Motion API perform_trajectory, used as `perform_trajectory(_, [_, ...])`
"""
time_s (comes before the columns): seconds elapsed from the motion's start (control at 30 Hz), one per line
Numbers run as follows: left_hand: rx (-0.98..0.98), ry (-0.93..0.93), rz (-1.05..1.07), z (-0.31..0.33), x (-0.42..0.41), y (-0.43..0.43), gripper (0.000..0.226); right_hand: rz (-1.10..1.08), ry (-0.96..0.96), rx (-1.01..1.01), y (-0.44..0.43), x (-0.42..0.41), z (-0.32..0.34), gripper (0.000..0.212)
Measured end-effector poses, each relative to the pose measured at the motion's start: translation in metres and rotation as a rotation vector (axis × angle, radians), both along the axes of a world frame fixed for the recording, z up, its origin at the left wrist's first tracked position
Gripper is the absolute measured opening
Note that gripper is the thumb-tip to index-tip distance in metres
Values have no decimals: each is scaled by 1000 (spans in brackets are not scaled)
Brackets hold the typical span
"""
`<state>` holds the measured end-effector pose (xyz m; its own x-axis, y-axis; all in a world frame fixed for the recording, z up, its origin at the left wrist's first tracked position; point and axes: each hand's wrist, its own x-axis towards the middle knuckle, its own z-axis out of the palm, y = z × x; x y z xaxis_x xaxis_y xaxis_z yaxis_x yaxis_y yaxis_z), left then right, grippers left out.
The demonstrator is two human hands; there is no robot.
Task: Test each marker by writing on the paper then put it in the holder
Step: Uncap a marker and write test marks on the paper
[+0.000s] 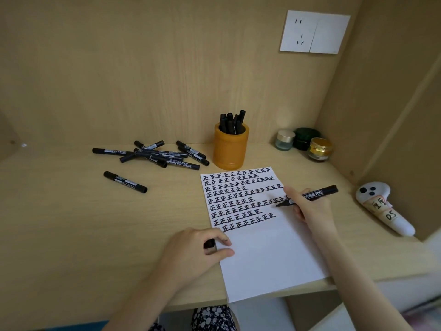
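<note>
The paper [269, 254] is white, its upper half filled with rows of one repeated black character; the held marker [315, 193] is black with white print, the loose markers [157, 155] black with white and green labels, the cap [209, 243] black. The holder [229, 151] is amber orange, the desk [71, 223] pale wood grain. One jar [284, 140] is clear with a cream lid, a second jar [305, 138] dark green, a third jar [319, 149] gold-topped, and the controller [381, 206] is white with black dots

desk [59, 223]: pale wood-grain top | back wall [143, 68]: matching wood panel | side panel [393, 103]: same wood, right, meets back wall in a corner | socket plate [331, 34]: white, upper right | light: soft, even
</note>
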<state>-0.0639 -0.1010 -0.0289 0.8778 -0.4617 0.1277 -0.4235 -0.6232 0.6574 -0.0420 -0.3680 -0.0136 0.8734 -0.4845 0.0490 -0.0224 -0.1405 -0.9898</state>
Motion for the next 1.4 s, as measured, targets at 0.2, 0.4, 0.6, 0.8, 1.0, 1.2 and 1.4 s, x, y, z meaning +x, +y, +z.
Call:
perform_trajectory(0.2, [30,-4,7,1,0,0,21,-75,28,-61,-1,4,-9,32])
perform_trajectory(0.4, [46,-21,9,0,0,-1,21,-57,4,-106,0,4,-12,34])
perform_trajectory(0.6, [43,-21,8,-1,1,-1,22,-42,-8,-99,1,4,-12,35])
perform_trajectory(0.8, [47,-19,6,-2,0,-1,22,-26,-19,-98,1,3,-13,34])
perform_trajectory(1.0, [48,-17,5,0,0,-1,19,-66,-19,-157,2,4,-14,35])
perform_trajectory(1.2, [51,-28,-2,0,0,-2,20,-103,-43,-179,1,5,-13,34])
perform_trajectory(1.4, [41,-20,-3,-2,0,-1,18,-88,-38,-163,1,4,-13,34])
